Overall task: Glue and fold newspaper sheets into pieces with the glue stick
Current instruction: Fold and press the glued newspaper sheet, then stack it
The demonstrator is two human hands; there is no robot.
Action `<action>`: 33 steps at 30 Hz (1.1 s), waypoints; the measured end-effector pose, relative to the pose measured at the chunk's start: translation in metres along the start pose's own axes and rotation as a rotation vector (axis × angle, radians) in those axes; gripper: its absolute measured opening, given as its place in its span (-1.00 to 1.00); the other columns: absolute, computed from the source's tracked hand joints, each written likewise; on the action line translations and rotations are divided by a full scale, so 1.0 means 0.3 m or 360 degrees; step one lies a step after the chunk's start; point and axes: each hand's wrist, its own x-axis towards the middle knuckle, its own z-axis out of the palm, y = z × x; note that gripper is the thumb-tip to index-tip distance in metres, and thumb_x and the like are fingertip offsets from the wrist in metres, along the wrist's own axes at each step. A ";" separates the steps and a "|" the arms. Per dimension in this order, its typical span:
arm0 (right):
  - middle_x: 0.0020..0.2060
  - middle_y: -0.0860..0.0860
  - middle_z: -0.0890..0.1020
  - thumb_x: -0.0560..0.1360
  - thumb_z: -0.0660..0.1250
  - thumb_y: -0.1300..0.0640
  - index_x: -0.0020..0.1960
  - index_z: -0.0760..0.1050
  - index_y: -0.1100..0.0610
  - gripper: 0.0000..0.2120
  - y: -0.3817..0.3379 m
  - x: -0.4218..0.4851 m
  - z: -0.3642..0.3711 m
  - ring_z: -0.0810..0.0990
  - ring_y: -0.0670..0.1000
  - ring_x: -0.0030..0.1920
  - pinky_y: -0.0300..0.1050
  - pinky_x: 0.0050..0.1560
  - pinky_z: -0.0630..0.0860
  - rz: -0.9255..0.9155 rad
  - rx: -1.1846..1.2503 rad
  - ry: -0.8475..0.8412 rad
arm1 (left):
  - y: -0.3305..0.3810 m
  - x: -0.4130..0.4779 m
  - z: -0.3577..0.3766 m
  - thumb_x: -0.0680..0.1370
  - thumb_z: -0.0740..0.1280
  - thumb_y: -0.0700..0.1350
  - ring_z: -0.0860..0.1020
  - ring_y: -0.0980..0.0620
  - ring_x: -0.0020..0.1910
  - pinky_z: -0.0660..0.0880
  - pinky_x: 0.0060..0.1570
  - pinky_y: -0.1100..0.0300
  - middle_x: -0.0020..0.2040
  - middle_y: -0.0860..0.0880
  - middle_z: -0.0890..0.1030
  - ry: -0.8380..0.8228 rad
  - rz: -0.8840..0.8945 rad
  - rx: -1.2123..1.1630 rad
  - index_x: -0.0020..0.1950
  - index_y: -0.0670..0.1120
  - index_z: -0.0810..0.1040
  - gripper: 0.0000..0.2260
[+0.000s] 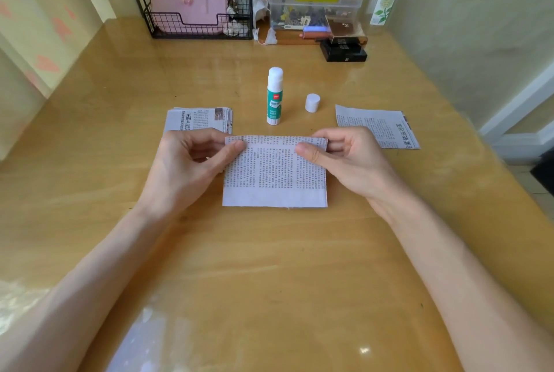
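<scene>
The folded newspaper piece (274, 174) lies on the table (269, 266) between the two hands, its near edge flat on the wood and its far edge caught at both ends. The left hand (192, 159) pinches the far left corner between thumb and curled fingers, and the right hand (347, 159) pinches the far right corner the same way, thumb on top of the print. Just beyond the hands, about midway between them, the glue stick (274, 99) stands upright with its top uncovered, and its white cap (312, 103) stands apart from it on the right hand's side. A stack of newspaper sheets (199, 120) lies just beyond the left hand, its near edge hidden behind the knuckles. A single loose sheet (377, 127) lies flat just beyond and outside the right hand. Well beyond everything, at the table's far edge, stand a black wire rack (198, 24) and a clear plastic box (314, 9).
</scene>
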 end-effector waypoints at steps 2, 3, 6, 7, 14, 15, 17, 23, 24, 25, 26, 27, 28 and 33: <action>-0.12 0.07 0.79 0.52 0.55 0.13 -0.03 0.72 0.18 -0.88 0.006 -0.002 0.011 0.78 0.06 0.02 0.00 0.18 0.64 0.0023 0.0055 0.0051 | 0.002 0.000 0.004 0.54 0.50 -0.05 0.71 0.14 -0.14 0.65 -0.04 0.18 -0.17 0.04 0.76 0.0010 -0.0022 -0.0086 -0.12 -0.09 0.72 -0.87; -0.13 0.07 0.79 0.52 0.56 0.13 -0.06 0.72 0.19 -0.88 0.009 -0.002 0.019 0.77 0.03 -0.01 -0.01 0.15 0.64 0.0029 0.0071 0.0067 | 0.001 -0.001 0.005 0.54 0.49 -0.03 0.71 0.15 -0.15 0.64 -0.06 0.21 -0.19 0.03 0.76 0.0012 -0.0032 -0.0129 -0.09 -0.12 0.73 -0.84; -0.15 0.05 0.79 0.50 0.57 0.13 -0.08 0.73 0.18 -0.89 0.011 -0.005 0.036 0.76 -0.03 -0.06 -0.07 0.10 0.63 0.0048 0.0103 0.0079 | 0.002 -0.004 0.005 0.56 0.48 -0.01 0.65 0.17 -0.18 0.54 -0.16 0.24 -0.25 -0.05 0.73 0.0003 -0.0027 -0.0155 -0.07 -0.20 0.72 -0.76; -0.15 0.04 0.79 0.50 0.57 0.13 -0.07 0.73 0.18 -0.89 0.009 -0.006 0.039 0.76 -0.05 -0.05 -0.12 0.09 0.62 0.0059 0.0122 0.0068 | 0.000 -0.004 0.003 0.57 0.48 -0.01 0.63 0.14 -0.20 0.49 -0.19 0.21 -0.24 -0.13 0.73 0.0012 -0.0018 -0.0150 -0.13 -0.25 0.69 -0.71; -0.14 -0.02 0.79 0.52 0.56 0.18 -0.03 0.73 0.14 -0.95 -0.006 -0.007 0.040 0.74 -0.13 -0.07 -0.31 0.03 0.59 -0.0013 0.0222 0.0091 | -0.002 -0.001 0.005 0.58 0.47 -0.01 0.66 0.09 -0.20 0.53 -0.18 0.13 -0.19 -0.10 0.75 0.0070 -0.0056 -0.0161 -0.18 -0.28 0.65 -0.67; -0.16 -0.03 0.78 0.52 0.56 0.20 -0.06 0.72 0.14 -0.97 -0.006 -0.006 0.041 0.73 -0.14 -0.09 -0.32 0.02 0.58 -0.0023 0.0238 0.0108 | 0.001 -0.001 0.008 0.58 0.47 -0.02 0.69 0.09 -0.18 0.57 -0.16 0.16 -0.17 -0.06 0.76 0.0060 -0.0087 -0.0193 -0.15 -0.24 0.68 -0.71; -0.17 -0.04 0.78 0.51 0.56 0.21 -0.07 0.73 0.13 -0.97 -0.006 -0.005 0.044 0.73 -0.15 -0.10 -0.32 0.02 0.57 -0.0026 0.0255 0.0124 | 0.011 -0.005 0.015 0.56 0.47 -0.03 0.73 0.05 -0.12 0.63 -0.13 0.19 -0.11 -0.03 0.77 0.0038 -0.0148 -0.0292 -0.07 -0.15 0.73 -0.81; -0.11 0.00 0.79 0.51 0.56 0.13 0.00 0.74 0.10 -0.91 -0.015 -0.010 0.048 0.74 -0.12 -0.03 -0.33 0.08 0.57 0.0055 0.0246 0.0037 | 0.011 -0.006 0.021 0.58 0.47 -0.09 0.74 0.01 -0.08 0.67 -0.05 0.13 -0.07 -0.03 0.77 0.0072 -0.0117 -0.0293 -0.05 -0.13 0.75 -0.88; -0.09 0.00 0.79 0.51 0.56 0.11 0.02 0.74 0.10 -0.89 -0.016 -0.011 0.047 0.74 -0.11 0.00 -0.33 0.09 0.56 0.0080 0.0260 0.0024 | 0.011 -0.006 0.020 0.58 0.47 -0.10 0.74 0.02 -0.08 0.66 -0.06 0.14 -0.08 -0.02 0.77 0.0085 -0.0114 -0.0300 -0.05 -0.13 0.74 -0.88; -0.08 0.01 0.79 0.52 0.55 0.10 0.03 0.74 0.09 -0.88 -0.017 -0.012 0.045 0.74 -0.10 0.01 -0.31 0.10 0.57 0.0099 0.0272 0.0027 | 0.012 -0.004 0.017 0.58 0.47 -0.10 0.74 0.02 -0.08 0.66 -0.07 0.15 -0.08 -0.02 0.77 0.0097 -0.0112 -0.0301 -0.05 -0.14 0.74 -0.88; -0.08 0.02 0.79 0.52 0.55 0.09 0.02 0.74 0.09 -0.89 -0.018 -0.012 0.044 0.74 -0.09 0.01 -0.26 0.09 0.57 0.0112 0.0279 0.0046 | 0.013 -0.005 0.016 0.58 0.47 -0.10 0.74 0.02 -0.09 0.67 -0.07 0.15 -0.08 -0.02 0.77 0.0108 -0.0112 -0.0300 -0.05 -0.14 0.74 -0.88; -0.10 0.04 0.79 0.52 0.55 0.10 0.01 0.74 0.09 -0.90 -0.019 -0.011 0.045 0.74 -0.08 -0.01 -0.21 0.07 0.58 0.0112 0.0287 0.0074 | 0.015 -0.005 0.017 0.58 0.47 -0.09 0.74 0.01 -0.09 0.67 -0.08 0.14 -0.09 -0.03 0.77 0.0112 -0.0117 -0.0306 -0.05 -0.14 0.74 -0.87; -0.11 0.05 0.79 0.52 0.55 0.11 -0.01 0.74 0.09 -0.92 -0.020 -0.011 0.045 0.73 -0.07 -0.04 -0.19 0.04 0.59 0.0105 0.0294 0.0105 | 0.018 -0.007 0.019 0.58 0.47 -0.08 0.74 0.01 -0.09 0.67 -0.08 0.13 -0.09 -0.03 0.77 0.0108 -0.0127 -0.0321 -0.06 -0.13 0.74 -0.87; -0.10 0.08 0.79 0.51 0.55 0.17 -0.01 0.74 0.13 -0.93 -0.021 -0.007 0.047 0.74 -0.07 -0.05 -0.31 0.01 0.57 0.0073 0.0366 0.0181 | 0.029 -0.017 0.031 0.54 0.47 -0.06 0.75 -0.05 -0.01 0.69 -0.01 0.07 -0.02 -0.06 0.77 0.0014 -0.0227 -0.0474 -0.06 -0.08 0.76 -0.88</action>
